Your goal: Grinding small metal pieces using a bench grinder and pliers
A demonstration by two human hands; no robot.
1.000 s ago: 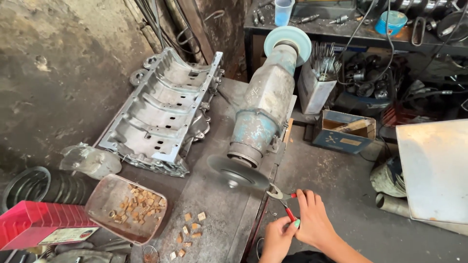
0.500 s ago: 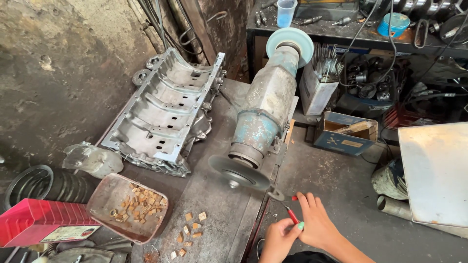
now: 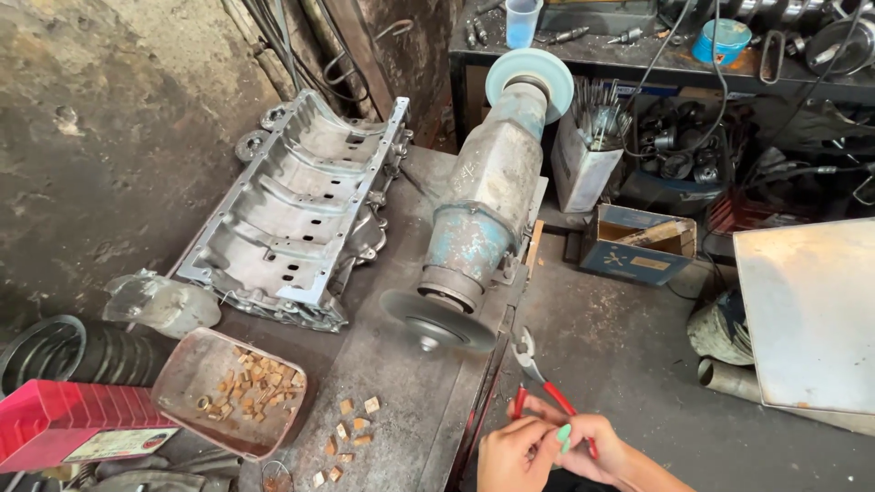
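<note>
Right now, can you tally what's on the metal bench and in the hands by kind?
Bench grinder: 1
Aluminium engine casting: 1
Metal tray of small brass-coloured pieces: 1
Red-handled pliers, held in both the left hand and the right hand: 1
Loose brass-coloured pieces on the bench: about 8
Total: about 12

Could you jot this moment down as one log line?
hands: both on red-handled pliers | pliers: jaws near grinder disc | left hand | right hand | bench: metal tray of small pieces

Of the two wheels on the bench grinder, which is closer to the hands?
The dark grey metal disc at the grinder's near end, just above the hands holding red-handled pliers. The pale blue-white wheel sits at the far end.
</note>
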